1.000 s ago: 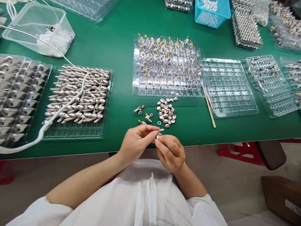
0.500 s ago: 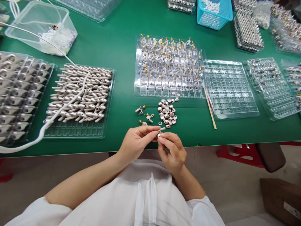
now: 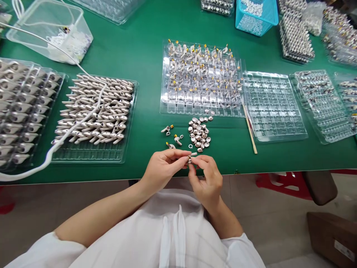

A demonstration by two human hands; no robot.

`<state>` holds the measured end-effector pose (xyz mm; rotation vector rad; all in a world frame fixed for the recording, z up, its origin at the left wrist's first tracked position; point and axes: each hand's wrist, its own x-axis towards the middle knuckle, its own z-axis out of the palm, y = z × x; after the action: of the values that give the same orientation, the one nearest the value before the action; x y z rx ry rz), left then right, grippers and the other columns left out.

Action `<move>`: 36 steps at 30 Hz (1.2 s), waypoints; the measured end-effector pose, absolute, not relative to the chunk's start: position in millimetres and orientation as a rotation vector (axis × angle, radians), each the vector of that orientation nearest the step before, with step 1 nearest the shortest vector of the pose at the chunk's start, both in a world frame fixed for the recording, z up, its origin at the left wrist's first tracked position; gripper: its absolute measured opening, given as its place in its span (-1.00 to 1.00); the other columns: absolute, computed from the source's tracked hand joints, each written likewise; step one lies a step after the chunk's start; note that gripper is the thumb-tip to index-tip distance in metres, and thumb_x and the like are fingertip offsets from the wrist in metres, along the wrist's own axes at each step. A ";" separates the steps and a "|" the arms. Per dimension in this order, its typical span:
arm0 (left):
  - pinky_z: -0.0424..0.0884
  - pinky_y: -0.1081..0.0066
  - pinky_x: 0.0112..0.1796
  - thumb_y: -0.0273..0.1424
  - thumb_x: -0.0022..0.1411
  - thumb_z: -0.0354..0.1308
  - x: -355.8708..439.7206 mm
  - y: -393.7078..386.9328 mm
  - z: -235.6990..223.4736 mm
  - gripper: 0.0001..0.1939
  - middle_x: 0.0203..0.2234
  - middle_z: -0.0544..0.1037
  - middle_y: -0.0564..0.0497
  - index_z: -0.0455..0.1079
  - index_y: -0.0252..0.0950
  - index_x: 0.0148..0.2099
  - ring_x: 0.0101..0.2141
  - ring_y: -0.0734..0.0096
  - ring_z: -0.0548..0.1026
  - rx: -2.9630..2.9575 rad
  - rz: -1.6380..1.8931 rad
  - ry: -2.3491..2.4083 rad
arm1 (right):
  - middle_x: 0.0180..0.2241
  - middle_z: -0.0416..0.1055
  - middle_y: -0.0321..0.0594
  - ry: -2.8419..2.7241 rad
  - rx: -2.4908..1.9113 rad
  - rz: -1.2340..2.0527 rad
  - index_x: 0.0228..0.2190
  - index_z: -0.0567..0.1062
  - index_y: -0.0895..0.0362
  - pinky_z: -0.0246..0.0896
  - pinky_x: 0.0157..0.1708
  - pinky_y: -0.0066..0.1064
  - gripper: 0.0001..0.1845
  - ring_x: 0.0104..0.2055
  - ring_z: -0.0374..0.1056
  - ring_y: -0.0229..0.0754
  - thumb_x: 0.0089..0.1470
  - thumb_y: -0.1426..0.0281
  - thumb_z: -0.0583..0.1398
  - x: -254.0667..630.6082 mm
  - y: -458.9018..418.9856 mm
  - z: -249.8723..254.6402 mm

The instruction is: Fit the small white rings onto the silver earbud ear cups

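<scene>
The left hand (image 3: 164, 166) pinches a stem (image 3: 193, 153) above the bench (image 3: 149, 100) near its front edge; the right hand (image 3: 208, 179) grasps a cap (image 3: 190, 161) just beside it. Both look light and stiff, probably slippery; the stem's shaft and the cap's rim seem the safest holds.

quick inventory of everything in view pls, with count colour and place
pinched piece: one, silvery, near edge centre
round caps: many, silvery, centre
loose stemmed pieces: three, pale with gold, left of round caps
small rings: at least three, whitish, centre
trays: at least seven, transparent, left to right
tray parts: many, silvery or gold-tipped, in trays
stick: one, pale, right of centre
cable: one, white, left
tub: one, translucent, upper left
basket: one, blue, upper right
bag: one, whitish, upper right
table: one, green, underneath
box: one, brown, lower right
left hand: one, bare, on piece
right hand: one, bare, on piece
</scene>
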<state>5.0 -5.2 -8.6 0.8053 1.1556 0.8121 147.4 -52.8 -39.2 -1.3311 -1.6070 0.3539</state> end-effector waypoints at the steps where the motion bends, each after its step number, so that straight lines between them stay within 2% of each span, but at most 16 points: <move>1: 0.58 0.55 -0.37 -0.38 0.04 0.37 5.2 -5.1 -8.9 -0.84 -0.44 0.68 0.00 0.62 -0.31 -0.28 -0.43 0.41 0.62 0.812 0.808 1.151 | -0.23 0.47 -0.14 -1.597 -1.331 0.363 -0.09 0.47 0.07 0.50 -0.34 -0.36 -0.66 -0.23 0.46 -0.18 0.09 0.60 0.23 147.4 -52.8 -39.4; 8: 0.58 0.50 -0.44 -0.38 0.00 0.35 5.2 -5.5 -8.4 -0.86 -0.47 0.66 -0.02 0.60 -0.34 -0.34 -0.46 0.38 0.60 0.916 0.848 1.216 | -0.29 0.49 -0.18 -1.448 -1.363 0.525 -0.19 0.52 0.07 0.48 -0.34 -0.37 -0.77 -0.24 0.47 -0.17 0.10 0.54 0.24 146.2 -55.7 -41.7; 17: 0.51 0.57 -0.47 -0.44 -0.01 0.31 6.4 -7.7 -9.5 -0.89 -0.49 0.63 0.00 0.56 -0.35 -0.37 -0.49 0.44 0.57 0.977 0.865 1.250 | -0.29 0.48 -0.17 -1.463 -1.314 0.516 -0.18 0.50 0.09 0.46 -0.36 -0.38 -0.77 -0.25 0.44 -0.18 0.10 0.56 0.24 142.3 -55.9 -42.3; 22: 0.53 0.57 -0.45 -0.43 0.00 0.33 6.1 -9.9 -10.5 -0.89 -0.50 0.63 0.01 0.56 -0.35 -0.36 -0.49 0.44 0.58 0.970 0.879 1.268 | -0.30 0.49 -0.17 -1.493 -1.311 0.427 -0.16 0.48 0.08 0.46 -0.37 -0.35 -0.76 -0.26 0.45 -0.17 0.12 0.54 0.23 139.4 -55.6 -43.9; 36: 0.60 0.48 -0.34 -0.36 0.12 0.31 12.0 -16.1 -13.8 -0.83 -0.35 0.69 -0.03 0.62 -0.31 -0.24 -0.39 0.31 0.65 1.119 0.950 1.349 | -0.27 0.49 -0.15 -1.435 -1.352 0.391 -0.14 0.48 0.07 0.49 -0.32 -0.30 -0.76 -0.21 0.46 -0.13 0.14 0.53 0.22 138.6 -55.8 -48.0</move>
<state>12.0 -16.1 -13.8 1.1189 1.3493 0.9503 138.6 -55.8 -48.0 -1.3516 -1.4345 0.3905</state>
